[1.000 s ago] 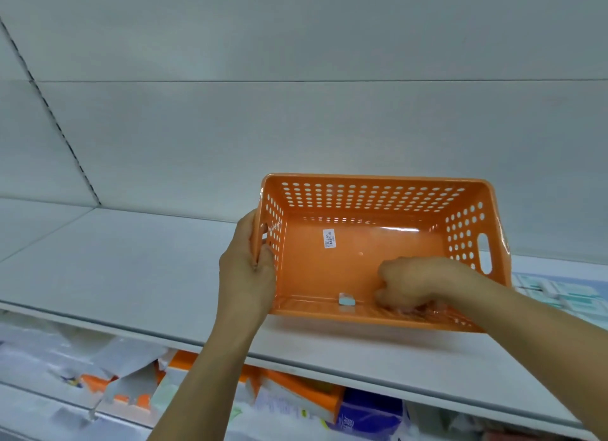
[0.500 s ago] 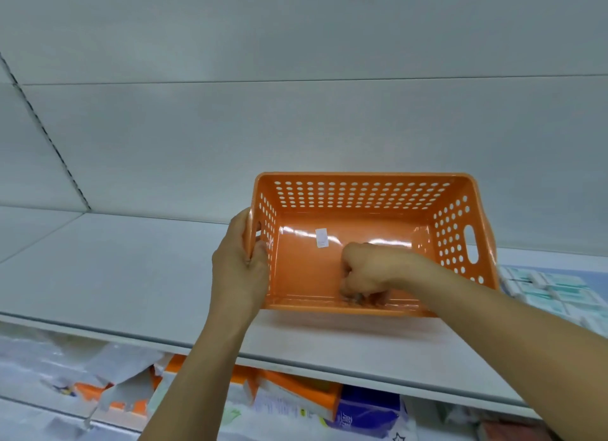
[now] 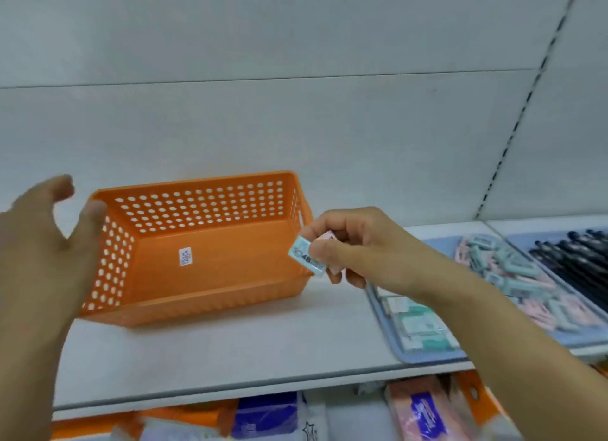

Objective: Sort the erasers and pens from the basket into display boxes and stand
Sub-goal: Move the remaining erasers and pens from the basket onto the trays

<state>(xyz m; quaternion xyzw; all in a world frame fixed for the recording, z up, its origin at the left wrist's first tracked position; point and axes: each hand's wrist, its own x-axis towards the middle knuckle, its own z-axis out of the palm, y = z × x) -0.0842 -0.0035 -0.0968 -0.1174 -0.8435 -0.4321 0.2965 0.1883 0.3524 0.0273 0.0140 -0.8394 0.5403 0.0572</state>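
An orange perforated basket (image 3: 210, 216) rests tilted on the white shelf, its inside showing only a small white label. My right hand (image 3: 358, 246) is just right of the basket and pinches two small erasers (image 3: 307, 258), a light blue one in front and a pink one behind. My left hand (image 3: 42, 259) hovers open beside the basket's left end, fingers spread, apart from the rim. At the right stand blue display boxes: one with white and green erasers (image 3: 418, 325), one heaped with pink and blue erasers (image 3: 513, 276), and one with black pens (image 3: 572, 259).
The white shelf (image 3: 230, 351) has bare surface in front of the basket. Its front edge runs across the lower frame. Below it lie packets in orange trays, a blue pack (image 3: 263, 414) and a pink pack (image 3: 424, 411). A white back wall rises behind.
My right hand came out of the basket holding the erasers and moved right. My left hand let go of the basket's left rim and opened. The view swung right, bringing the display boxes into sight.
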